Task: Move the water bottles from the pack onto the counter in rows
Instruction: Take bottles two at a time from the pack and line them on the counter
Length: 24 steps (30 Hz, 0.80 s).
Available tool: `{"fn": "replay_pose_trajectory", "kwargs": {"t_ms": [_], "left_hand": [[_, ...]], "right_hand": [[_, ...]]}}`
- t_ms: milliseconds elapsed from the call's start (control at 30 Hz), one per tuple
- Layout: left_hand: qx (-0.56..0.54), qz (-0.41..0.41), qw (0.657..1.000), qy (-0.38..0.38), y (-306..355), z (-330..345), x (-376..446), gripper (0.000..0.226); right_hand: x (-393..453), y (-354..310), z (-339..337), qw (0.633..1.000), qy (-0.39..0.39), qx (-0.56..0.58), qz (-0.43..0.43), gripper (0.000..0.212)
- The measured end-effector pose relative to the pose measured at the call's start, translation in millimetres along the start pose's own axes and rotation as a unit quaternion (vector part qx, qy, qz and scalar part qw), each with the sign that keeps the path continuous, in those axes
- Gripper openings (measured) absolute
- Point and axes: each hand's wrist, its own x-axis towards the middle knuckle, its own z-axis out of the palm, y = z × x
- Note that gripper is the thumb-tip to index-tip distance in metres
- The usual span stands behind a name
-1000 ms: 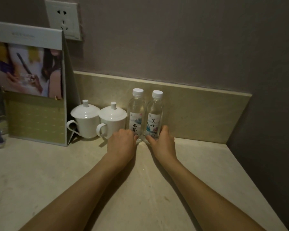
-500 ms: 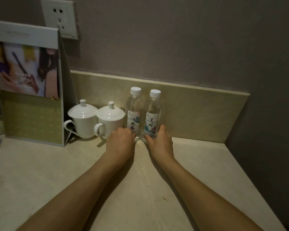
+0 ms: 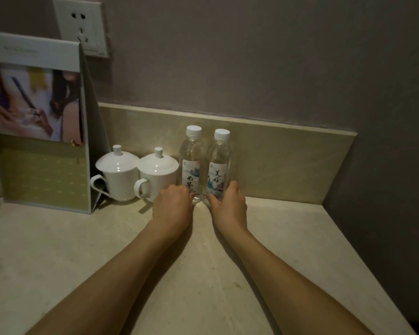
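2 bottles stand upright side by side at the centre of the frame, on the counter (image 3: pixel 203 274) and close against the low stone backsplash (image 3: pixel 288 163): the left bottle (image 3: pixel 191 163) and the right bottle (image 3: pixel 218 165), touching or nearly so, each clear with a white cap and a printed label. Both hands reach in from the bottom of the frame along bare forearms. The left hand (image 3: pixel 172 209) is curled round the base of the left bottle, knuckles up, covering the lower part of its label. The right hand (image 3: pixel 230 206) grips the base of the right bottle, thumb on the near side and fingers wrapped round the far right side. The bottle bases look set down on the counter, though the hands hide most of the contact. Just left of the bottles, 2 white lidded cups sit in a row: the near cup (image 3: pixel 156 175) almost touches the left bottle and the left hand, and the far cup (image 3: pixel 119 172) stands beside it, handles turned toward the lower left. Further left a folded card stand (image 3: pixel 41 131) with a photo on its face rises at the left edge of the frame. At the upper left, a white wall socket (image 3: pixel 81 25) is mounted on the grey wall above the stand.
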Motion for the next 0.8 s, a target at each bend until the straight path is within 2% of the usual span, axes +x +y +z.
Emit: {"fn": "replay_pose_trajectory", "kwargs": {"t_ms": [533, 667, 800], "left_hand": [[-0.009, 0.027, 0.999, -0.016, 8, -16, -12, 0.028], [-0.063, 0.055, 0.996, -0.032, 29, -22, -18, 0.029], [-0.091, 0.086, 0.992, -0.004, 48, -27, -32, 0.034]], "right_hand": [[-13, -9, -26, 0.999, -0.038, -0.011, 0.023, 0.048], [-22, -7, -49, 1.000, -0.015, -0.016, 0.002, 0.055], [-34, 0, -77, 1.000, 0.013, -0.006, -0.007, 0.046]]}}
